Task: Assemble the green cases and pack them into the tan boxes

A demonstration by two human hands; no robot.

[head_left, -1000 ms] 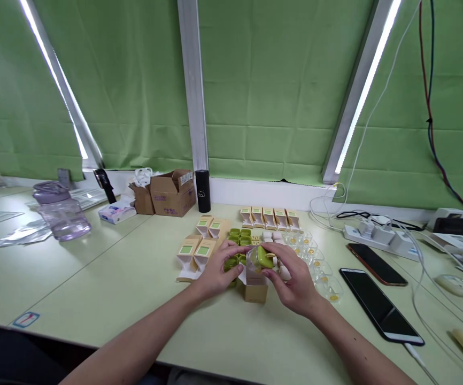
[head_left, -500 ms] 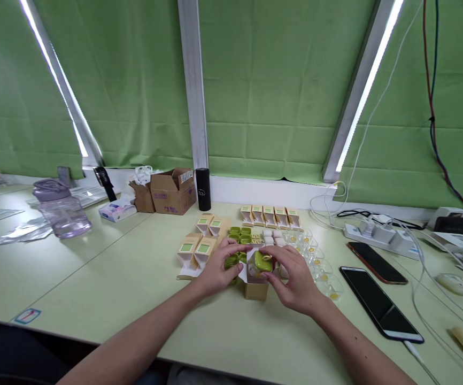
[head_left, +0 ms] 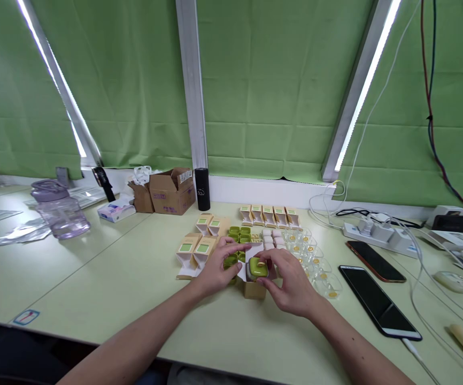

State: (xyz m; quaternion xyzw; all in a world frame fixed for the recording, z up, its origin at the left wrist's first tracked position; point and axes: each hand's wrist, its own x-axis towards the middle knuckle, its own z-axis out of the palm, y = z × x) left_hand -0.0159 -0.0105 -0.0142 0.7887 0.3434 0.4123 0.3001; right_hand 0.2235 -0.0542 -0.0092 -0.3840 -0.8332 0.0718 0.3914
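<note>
By the right hand point(head_left: 291, 280), whose thumb and fingers are closed upon its sides, a small green-lidded jar point(head_left: 259, 267) is held at the open mouth of a small cardboard box point(head_left: 254, 291); how deep it sits cannot be told. The left hand point(head_left: 216, 270) is placed at the left side of this box, thumb and forefinger spread apart; whether the box is gripped cannot be seen clearly. Behind, green pieces point(head_left: 245, 231) and white pieces point(head_left: 268, 240) are arranged in rows, clear containers point(head_left: 330, 286) are gathered rightward, and cartons point(head_left: 190, 247) are set leftward on the table point(head_left: 115, 299).
</note>
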